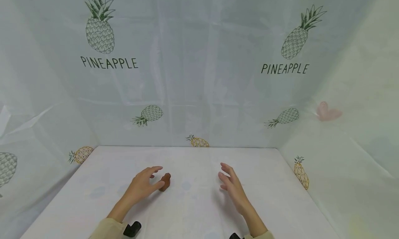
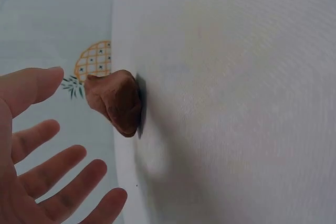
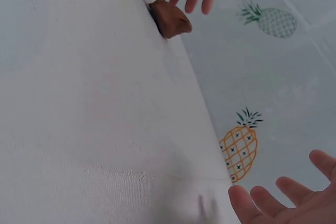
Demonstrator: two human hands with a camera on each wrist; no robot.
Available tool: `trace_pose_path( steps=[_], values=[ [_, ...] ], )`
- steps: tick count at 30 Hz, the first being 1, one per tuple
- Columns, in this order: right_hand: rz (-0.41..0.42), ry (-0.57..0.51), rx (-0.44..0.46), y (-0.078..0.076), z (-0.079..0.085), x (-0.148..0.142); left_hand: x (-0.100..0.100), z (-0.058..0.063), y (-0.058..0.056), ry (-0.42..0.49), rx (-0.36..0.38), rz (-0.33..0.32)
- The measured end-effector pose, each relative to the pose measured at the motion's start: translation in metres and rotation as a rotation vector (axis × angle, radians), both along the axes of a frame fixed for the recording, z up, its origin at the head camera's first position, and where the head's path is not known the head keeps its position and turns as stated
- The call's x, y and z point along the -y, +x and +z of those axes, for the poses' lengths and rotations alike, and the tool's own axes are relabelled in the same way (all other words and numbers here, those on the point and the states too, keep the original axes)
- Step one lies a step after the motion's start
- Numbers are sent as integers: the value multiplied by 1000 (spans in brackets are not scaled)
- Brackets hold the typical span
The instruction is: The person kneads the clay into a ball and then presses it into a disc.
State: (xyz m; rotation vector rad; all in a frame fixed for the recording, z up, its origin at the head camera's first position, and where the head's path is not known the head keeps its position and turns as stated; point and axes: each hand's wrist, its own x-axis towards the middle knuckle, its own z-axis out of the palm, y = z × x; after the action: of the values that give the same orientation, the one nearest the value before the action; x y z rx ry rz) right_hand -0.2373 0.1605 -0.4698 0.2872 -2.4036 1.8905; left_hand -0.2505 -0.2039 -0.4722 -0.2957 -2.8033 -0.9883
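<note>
A brown, clay-like lump with a narrow, knobby top stands on the white table. Its uneven, dented sides show up close in the left wrist view, where the lump rests on a broad base. My left hand is just left of it, fingers spread and thumb overlapping it in the head view. A gap separates the left fingers and the lump in the left wrist view. Off to the right, my right hand hovers over the table with loosely bent fingers and holds nothing. The lump appears far from it in the right wrist view.
The white-covered table runs back to a hanging pale curtain printed with pineapples. Curtain sheets also close off the left and right sides. Dark wrist devices sit near both sleeves.
</note>
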Motion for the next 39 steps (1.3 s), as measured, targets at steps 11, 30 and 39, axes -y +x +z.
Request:
trace_pose_path(
  steps=[11, 30, 39],
  values=[
    [-2, -108, 80, -3, -1, 9, -13, -5, -7, 22, 33, -27],
    [-2, -122, 112, -3, 1, 14, -25, -15, -15, 11, 0, -35],
    [5, -128, 103, -4, 2, 13, -26, -19, -17, 25, -37, -28]
  ],
)
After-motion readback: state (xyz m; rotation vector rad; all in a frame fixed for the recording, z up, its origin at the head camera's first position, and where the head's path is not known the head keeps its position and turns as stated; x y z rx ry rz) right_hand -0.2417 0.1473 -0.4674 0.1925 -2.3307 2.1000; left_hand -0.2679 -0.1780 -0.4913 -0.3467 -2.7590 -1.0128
